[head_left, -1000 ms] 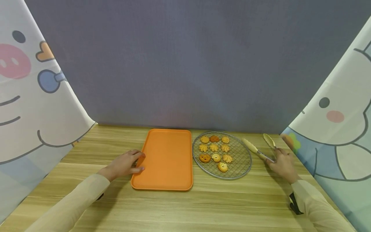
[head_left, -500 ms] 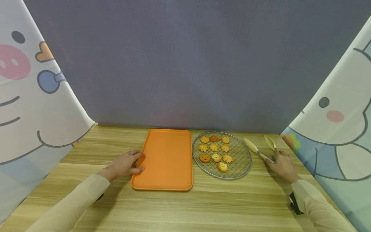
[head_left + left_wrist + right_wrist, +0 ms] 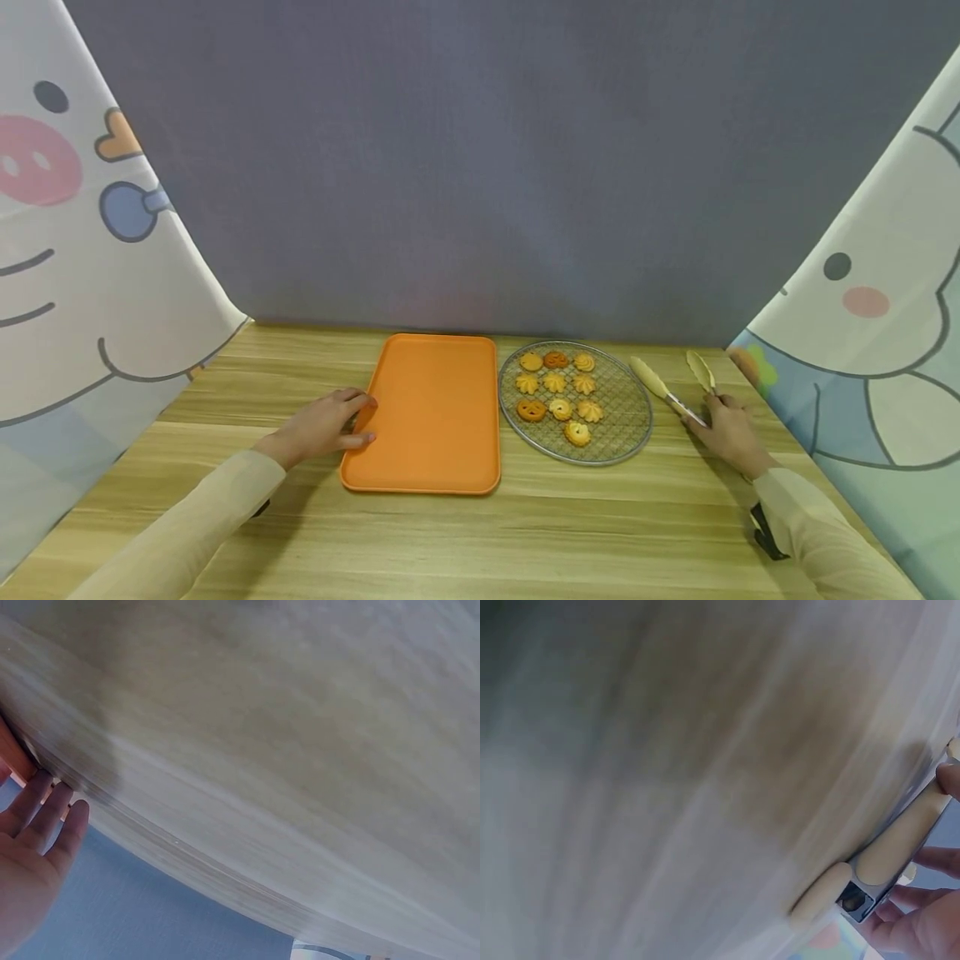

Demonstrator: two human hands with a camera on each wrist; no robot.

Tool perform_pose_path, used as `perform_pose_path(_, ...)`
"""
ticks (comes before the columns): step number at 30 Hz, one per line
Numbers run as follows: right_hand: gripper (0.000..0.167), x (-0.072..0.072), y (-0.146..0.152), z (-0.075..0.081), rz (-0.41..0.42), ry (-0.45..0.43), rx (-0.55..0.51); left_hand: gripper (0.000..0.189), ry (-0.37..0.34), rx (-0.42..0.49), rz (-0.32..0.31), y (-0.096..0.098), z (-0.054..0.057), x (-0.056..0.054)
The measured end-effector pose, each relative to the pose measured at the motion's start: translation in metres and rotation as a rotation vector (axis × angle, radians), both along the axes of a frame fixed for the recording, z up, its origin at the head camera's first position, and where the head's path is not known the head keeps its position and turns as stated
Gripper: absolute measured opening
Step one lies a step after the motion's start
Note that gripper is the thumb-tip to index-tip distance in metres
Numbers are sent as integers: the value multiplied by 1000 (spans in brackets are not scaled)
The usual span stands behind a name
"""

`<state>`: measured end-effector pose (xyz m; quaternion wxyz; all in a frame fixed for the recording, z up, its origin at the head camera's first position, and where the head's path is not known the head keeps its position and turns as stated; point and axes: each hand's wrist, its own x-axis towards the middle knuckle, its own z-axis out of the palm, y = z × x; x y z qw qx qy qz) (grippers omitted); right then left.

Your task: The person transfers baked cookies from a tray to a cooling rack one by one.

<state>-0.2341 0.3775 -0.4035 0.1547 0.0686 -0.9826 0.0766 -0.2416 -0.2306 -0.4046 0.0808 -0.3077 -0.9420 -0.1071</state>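
Note:
My left hand (image 3: 318,425) rests at the left edge of an orange tray (image 3: 427,417), with fingertips and thumb over its rim. In the left wrist view, several fairly straight fingers (image 3: 67,832) touch the tray's side (image 3: 13,754). At the right, my right hand (image 3: 731,433) holds a pair of tongs (image 3: 651,379), whose pale yellow tips point away from me and stand apart. The right wrist view shows the tongs' beige handle (image 3: 900,844) between thumb and fingers. Several small golden cookies (image 3: 554,382) lie on a round wire rack (image 3: 626,425) between the hands.
A wooden table (image 3: 487,550) carries everything. A grey panel (image 3: 480,167) rises at its back edge. Cartoon-printed cloths (image 3: 97,275) stand at the left and right sides.
My right hand and the tongs have shifted slightly, with both tips a little farther right and nearer me. The left hand, tray, rack and cookies look unmoved.

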Motion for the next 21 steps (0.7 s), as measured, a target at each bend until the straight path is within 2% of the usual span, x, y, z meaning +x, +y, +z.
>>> perform_pose_path(15,60,0,1,7,-17,-107,1,48,-22,-5,-3,0,2,-3)
perform_pose_path(21,60,1,2,13,0,-127,-26,47,-92,-13,-24,-1,8,-3)
